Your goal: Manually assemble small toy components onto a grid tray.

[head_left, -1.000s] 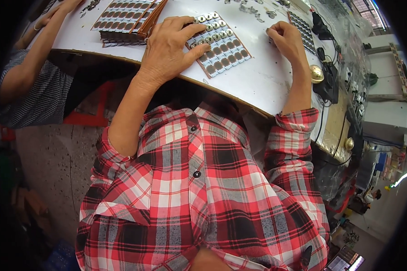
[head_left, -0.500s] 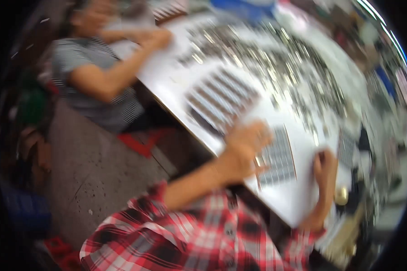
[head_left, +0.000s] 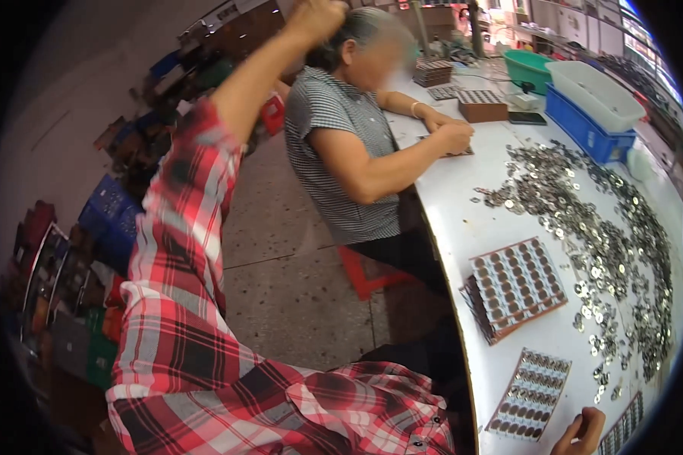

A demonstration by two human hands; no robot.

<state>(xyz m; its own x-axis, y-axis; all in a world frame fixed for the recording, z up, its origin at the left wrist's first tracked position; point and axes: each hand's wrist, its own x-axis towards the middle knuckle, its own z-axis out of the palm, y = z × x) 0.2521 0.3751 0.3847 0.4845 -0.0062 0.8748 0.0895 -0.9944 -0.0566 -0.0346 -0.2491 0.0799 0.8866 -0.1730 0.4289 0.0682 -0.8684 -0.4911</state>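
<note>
In the head view, our left hand (head_left: 319, 21) is raised high and our right hand (head_left: 579, 434) curls near 1 disc-studded panel (head_left: 530, 394) on the white table (head_left: 457, 206); we cannot tell either grip. The panel seems light, stiff; we'd hold its edges.

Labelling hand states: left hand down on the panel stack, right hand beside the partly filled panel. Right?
No: the head view shows the left hand raised, clear of the panel stack. The right hand is beside the partly filled panel.
</note>
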